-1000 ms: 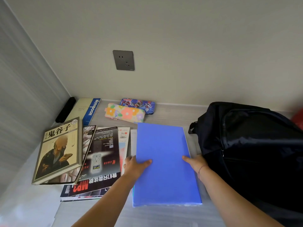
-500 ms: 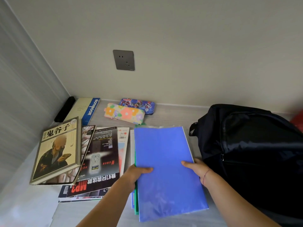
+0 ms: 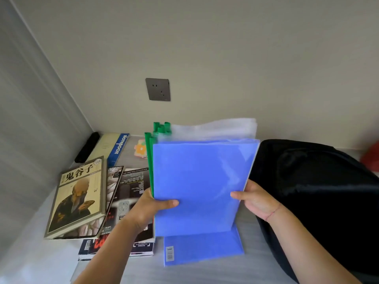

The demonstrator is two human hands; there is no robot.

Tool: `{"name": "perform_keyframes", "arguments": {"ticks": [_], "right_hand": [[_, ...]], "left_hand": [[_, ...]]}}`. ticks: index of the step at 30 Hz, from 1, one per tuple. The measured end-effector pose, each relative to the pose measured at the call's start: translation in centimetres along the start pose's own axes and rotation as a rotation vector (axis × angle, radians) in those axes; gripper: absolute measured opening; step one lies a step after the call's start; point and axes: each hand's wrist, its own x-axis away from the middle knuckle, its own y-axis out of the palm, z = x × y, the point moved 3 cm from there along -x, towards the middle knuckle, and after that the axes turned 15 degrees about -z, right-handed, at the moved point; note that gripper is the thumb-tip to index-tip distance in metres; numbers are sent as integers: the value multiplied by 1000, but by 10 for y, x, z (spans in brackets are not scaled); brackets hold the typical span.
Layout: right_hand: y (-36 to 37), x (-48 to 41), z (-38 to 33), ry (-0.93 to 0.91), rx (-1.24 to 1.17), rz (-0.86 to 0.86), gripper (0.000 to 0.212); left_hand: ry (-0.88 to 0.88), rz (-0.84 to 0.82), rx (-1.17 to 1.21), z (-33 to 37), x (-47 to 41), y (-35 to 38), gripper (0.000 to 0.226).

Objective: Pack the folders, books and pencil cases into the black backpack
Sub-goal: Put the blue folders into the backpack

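The left hand [image 3: 151,208] and the right hand [image 3: 256,203] each grip one side of the folders [image 3: 201,181], held upright just beside the backpack [image 3: 317,191], probably to slide them in as one bundle.

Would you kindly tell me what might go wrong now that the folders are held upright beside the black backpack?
1. The left hand and right hand pinch only the lower sides of the folder stack; the uneven green spines suggest folders may slip out.
2. One blue folder lies flat on the table below and may be forgotten.
3. No opening shows on the black backpack, so the stack may snag.
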Motion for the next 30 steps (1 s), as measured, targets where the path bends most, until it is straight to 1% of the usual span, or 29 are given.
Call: {"name": "perform_keyframes", "arguments": {"ticks": [2,4,7,8,10,12,14,18,21,24,26,29,30], "right_hand": [[2,5,-10,15,57,-38,54],[3,10,-9,73,153,-61,52],[3,18,-1,157,243,-52,54],[2,19,2,158,245,-42,55],[2,18,3,145,235,19,50],[3,15,4,123,228,52,41],[5,11,5,113,235,78,38],[8,3,6,62,244,190,34],[10,2,3,27,245,232,32],[12,4,1,7,221,230,35],[14,7,4,19,205,225,37],[17,10,13,55,178,211,38],[19,10,14,59,178,212,37]], "left_hand": [[7,16,4,-1,3,-3,60],[-6,16,-14,-5,6,-5,64],[-37,-6,-87,-5,11,-6,52],[-41,-13,-99,-5,10,-6,50],[-46,-21,-122,-2,7,-7,49],[-41,-30,-119,-1,4,-7,54],[-26,3,-122,0,-1,-8,59],[22,111,-85,3,-10,-6,48],[38,124,-104,11,-14,-5,43],[35,103,-104,13,-11,-8,50],[2,74,-73,7,-7,-9,51],[-65,47,11,-6,-3,-5,68],[-65,53,19,-8,-2,-4,70]]}}
